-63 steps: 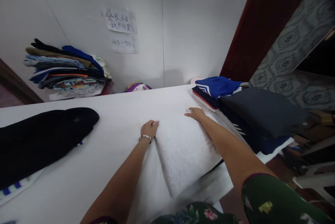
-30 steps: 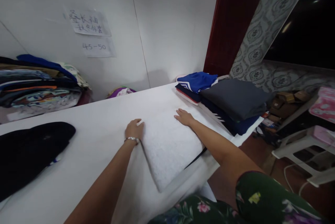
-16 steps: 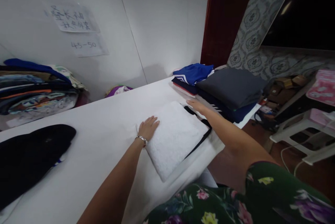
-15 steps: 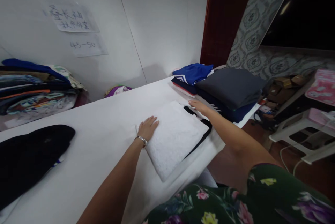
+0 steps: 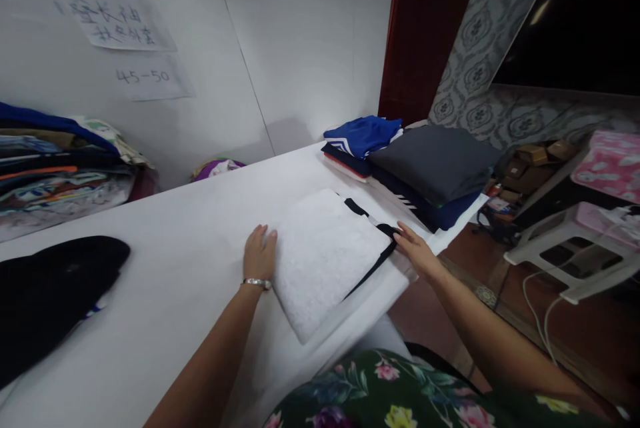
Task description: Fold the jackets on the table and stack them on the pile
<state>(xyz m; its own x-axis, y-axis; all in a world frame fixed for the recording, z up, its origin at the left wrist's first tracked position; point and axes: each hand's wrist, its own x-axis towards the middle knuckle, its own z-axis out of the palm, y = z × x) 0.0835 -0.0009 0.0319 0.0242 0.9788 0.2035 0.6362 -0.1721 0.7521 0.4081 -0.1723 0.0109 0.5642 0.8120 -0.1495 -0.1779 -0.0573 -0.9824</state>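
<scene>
A folded white garment with a fluffy-looking surface (image 5: 330, 248) lies flat on the white table (image 5: 200, 281) in front of me. Black trim (image 5: 373, 271) shows along its right side. At the garment's left edge rests my left hand (image 5: 260, 256), palm down with fingers stretched out and a silver bracelet on the wrist. My right hand (image 5: 416, 249) is at the opposite side, fingertips touching the black part with thumb and fingers apart. Whether the left fingertips touch the cloth or only the table, I cannot tell.
Folded clothes, dark grey on top (image 5: 437, 161) and blue (image 5: 363, 137), are stacked at the table's far right. A black garment (image 5: 60, 295) lies on the left. Another clothes pile (image 5: 65, 168) stands beyond the table at far left. A plastic stool (image 5: 575, 248) is on the right.
My left hand has slid left off the white garment to its edge. My right hand has moved from the far corner towards me, to the black trim. The view has shifted slightly.
</scene>
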